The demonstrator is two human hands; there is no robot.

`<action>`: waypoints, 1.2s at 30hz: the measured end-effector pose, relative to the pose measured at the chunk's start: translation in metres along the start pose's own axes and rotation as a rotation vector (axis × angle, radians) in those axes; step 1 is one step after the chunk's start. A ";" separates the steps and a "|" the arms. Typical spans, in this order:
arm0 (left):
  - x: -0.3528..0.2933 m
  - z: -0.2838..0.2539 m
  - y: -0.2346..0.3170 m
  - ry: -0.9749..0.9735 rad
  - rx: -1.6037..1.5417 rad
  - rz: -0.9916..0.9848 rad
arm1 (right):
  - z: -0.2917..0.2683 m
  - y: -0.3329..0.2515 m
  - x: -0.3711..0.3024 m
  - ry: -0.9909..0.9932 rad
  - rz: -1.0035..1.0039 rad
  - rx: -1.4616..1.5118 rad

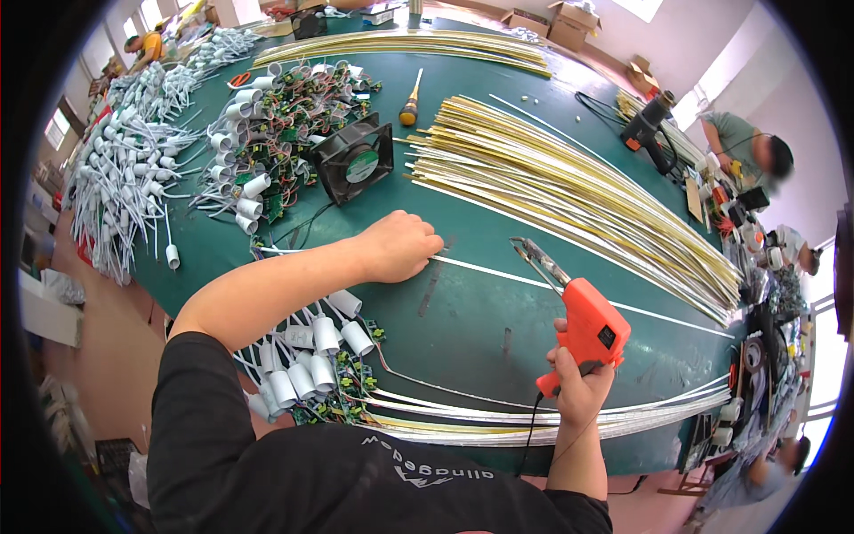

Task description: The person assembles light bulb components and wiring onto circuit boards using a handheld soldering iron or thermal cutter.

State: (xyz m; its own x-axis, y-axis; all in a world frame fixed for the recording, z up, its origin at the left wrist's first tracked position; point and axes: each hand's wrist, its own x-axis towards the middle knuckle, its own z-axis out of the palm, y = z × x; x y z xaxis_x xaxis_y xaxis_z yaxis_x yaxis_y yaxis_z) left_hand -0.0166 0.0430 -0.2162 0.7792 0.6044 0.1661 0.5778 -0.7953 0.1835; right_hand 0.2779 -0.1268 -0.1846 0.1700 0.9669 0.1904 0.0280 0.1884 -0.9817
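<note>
One hand, the left hand, has its fingers bent in at the end of a thin white strip. The fingertips are hidden, so I cannot tell if they pinch it. The strip lies flat on the green tabletop and runs off to the right. It looks light, smooth and bendy, and it could kink, so it seems best to hold it close to the end.

The right hand is wrapped around the handle of a red soldering gun. The gun looks hard and a bit heavy at the body. The handle is the good place to hold. Its metal tip may be hot, so fingers should stay off.

Near the left arm is a bunch of white cups with wires and little green boards, which look easy to break. Past the hands lie a big pile of strips and a black fan. Far back, a cardboard box has pale stuff at its top, too small to name.
</note>
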 end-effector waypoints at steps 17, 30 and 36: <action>0.014 -0.039 0.014 -0.740 -1.121 -0.492 | -0.025 -0.015 0.005 0.019 -0.028 0.029; -0.013 -0.067 0.078 -0.958 -0.523 -0.231 | -0.028 -0.017 0.004 0.091 -0.046 0.087; -0.029 -0.069 0.083 -0.773 -0.337 0.211 | -0.029 -0.022 0.007 0.053 -0.076 0.061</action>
State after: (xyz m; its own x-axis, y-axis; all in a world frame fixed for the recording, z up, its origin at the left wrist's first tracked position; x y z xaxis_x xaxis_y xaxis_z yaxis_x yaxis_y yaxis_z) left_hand -0.0080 -0.0377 -0.1388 0.8793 0.1469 -0.4530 0.3947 -0.7570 0.5207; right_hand 0.3071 -0.1296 -0.1619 0.2212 0.9392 0.2624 -0.0166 0.2727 -0.9620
